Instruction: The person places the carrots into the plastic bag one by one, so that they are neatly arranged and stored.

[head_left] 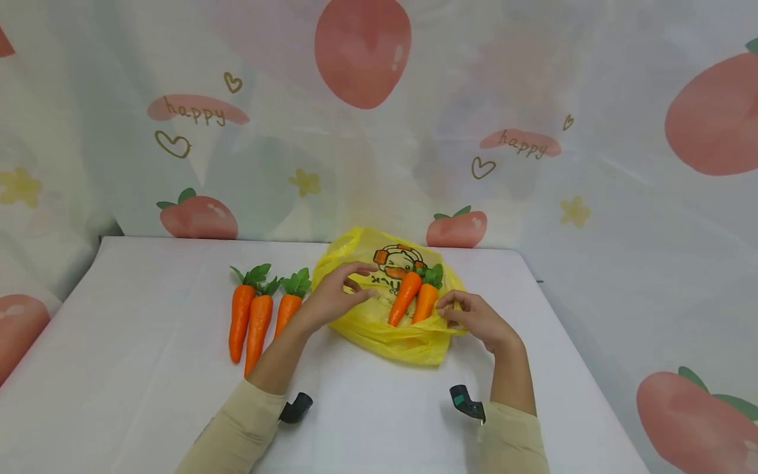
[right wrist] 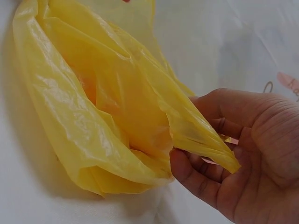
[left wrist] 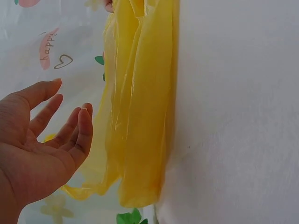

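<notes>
1. Pinching the far-middle yellow bag (head_left: 367,334) at its right: right hand (head_left: 478,318).
2. Hovering empty, fingers parted, over its left: left hand (head_left: 334,296).
3. Should the pinch slip, its mouth may sag over two carrots (head_left: 405,298) inside.

Desk (head_left: 379,421): white surface, light creasing at most, far edge running along printed backdrop. Directly on desk, left part: three orange carrots with green leafy tops, tops toward far edge. Leftmost carrot (head_left: 239,322) and middle carrot (head_left: 258,329) close side by side; contact not determinable. Third carrot (head_left: 287,308) nearest bag, lower portion hidden behind left forearm. Yellow plastic bag (head_left: 373,336): crumpled, lying near far edge, just beside third carrot's leaves.
</notes>
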`<state>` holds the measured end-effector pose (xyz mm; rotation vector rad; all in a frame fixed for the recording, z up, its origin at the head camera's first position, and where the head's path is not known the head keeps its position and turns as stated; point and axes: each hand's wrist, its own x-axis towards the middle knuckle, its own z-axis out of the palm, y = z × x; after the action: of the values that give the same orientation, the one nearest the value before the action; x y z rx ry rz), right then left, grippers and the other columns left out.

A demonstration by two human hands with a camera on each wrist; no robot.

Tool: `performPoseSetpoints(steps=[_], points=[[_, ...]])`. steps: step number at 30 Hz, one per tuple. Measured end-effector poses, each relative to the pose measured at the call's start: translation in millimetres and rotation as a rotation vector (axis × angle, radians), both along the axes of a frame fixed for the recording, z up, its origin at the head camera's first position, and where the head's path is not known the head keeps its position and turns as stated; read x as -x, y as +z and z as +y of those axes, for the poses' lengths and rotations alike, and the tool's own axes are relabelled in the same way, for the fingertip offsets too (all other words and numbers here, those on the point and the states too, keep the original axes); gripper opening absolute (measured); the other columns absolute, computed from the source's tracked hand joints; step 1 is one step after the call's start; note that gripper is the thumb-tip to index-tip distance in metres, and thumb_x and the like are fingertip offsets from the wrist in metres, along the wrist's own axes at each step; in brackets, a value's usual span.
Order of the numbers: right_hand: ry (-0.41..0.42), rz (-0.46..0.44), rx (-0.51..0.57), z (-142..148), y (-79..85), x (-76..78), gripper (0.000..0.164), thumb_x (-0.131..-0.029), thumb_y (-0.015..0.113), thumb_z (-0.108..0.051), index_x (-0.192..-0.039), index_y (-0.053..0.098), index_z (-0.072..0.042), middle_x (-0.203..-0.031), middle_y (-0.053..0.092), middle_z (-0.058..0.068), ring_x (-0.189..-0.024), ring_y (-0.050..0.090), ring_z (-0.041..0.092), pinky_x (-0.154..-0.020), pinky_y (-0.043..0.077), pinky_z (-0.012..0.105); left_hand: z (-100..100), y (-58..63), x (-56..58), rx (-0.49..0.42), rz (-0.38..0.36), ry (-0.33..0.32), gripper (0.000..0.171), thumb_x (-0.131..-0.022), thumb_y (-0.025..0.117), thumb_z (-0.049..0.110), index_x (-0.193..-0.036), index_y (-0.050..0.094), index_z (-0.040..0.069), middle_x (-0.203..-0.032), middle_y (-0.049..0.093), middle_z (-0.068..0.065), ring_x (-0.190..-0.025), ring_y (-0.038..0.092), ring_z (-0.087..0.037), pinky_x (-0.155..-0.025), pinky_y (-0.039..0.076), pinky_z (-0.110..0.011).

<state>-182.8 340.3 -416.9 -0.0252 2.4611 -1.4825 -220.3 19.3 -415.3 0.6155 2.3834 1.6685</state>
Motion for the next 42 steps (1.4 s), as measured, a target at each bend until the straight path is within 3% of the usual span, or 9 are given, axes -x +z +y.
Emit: performPoseSetpoints(steps=[9,21,28,35,42], points=[[-0.003,-0.001,-0.02,3.7,-5.6,3.5,0.019,-0.102,0.061,-0.012,-0.116,0.066,0.0,-0.108,0.06,0.014,-0.1,0.056,0.031,-0.086,0.054,0.031,-16.8,2.8,-6.8,0.059,0.047,-0.003,0.04,-0.096,0.075,0.011,-0.135,0.065,0.018,-0.132,0.06,-0.007,-0.1,0.063,-0.023,-0.077,0.057,-0.033],[0.002,-0.001,-0.017,0.7,-8.0,6.0,0.017,-0.102,0.062,-0.011,-0.114,0.066,0.0,-0.105,0.059,0.014,-0.098,0.056,0.031,-0.084,0.054,0.032,-49.3,2.8,-21.2,0.108,0.086,-0.015,0.04,-0.096,0.074,0.008,-0.135,0.065,0.015,-0.134,0.059,-0.012,-0.099,0.062,-0.021,-0.078,0.056,-0.035],[-0.01,-0.018,-0.028,1.0,-6.4,5.1,0.018,-0.102,0.062,-0.013,-0.115,0.065,-0.001,-0.105,0.059,0.013,-0.096,0.057,0.031,-0.084,0.053,0.032,-71.0,-0.2,-23.7,0.143,0.135,-0.021,0.04,-0.096,0.074,0.008,-0.134,0.065,0.014,-0.134,0.06,-0.013,-0.097,0.062,-0.02,-0.08,0.055,-0.036],[-0.015,-0.022,-0.02,1.8,-6.1,5.1,0.018,-0.102,0.062,-0.012,-0.115,0.066,-0.001,-0.105,0.059,0.014,-0.096,0.056,0.031,-0.083,0.053,0.032,-91.2,-0.3,-30.9,0.159,0.097,-0.003,0.042,-0.097,0.073,0.006,-0.138,0.063,0.011,-0.137,0.058,-0.009,-0.102,0.061,-0.024,-0.078,0.057,-0.037],[-0.009,-0.018,-0.018,2.7,-6.9,5.1,0.017,-0.102,0.061,-0.012,-0.115,0.066,-0.001,-0.104,0.059,0.014,-0.097,0.057,0.032,-0.084,0.053,0.033,-113.6,-3.0,-35.3,0.213,0.089,0.024,0.041,-0.098,0.073,0.012,-0.137,0.064,0.019,-0.135,0.058,-0.008,-0.109,0.058,-0.029,-0.084,0.055,-0.042]])
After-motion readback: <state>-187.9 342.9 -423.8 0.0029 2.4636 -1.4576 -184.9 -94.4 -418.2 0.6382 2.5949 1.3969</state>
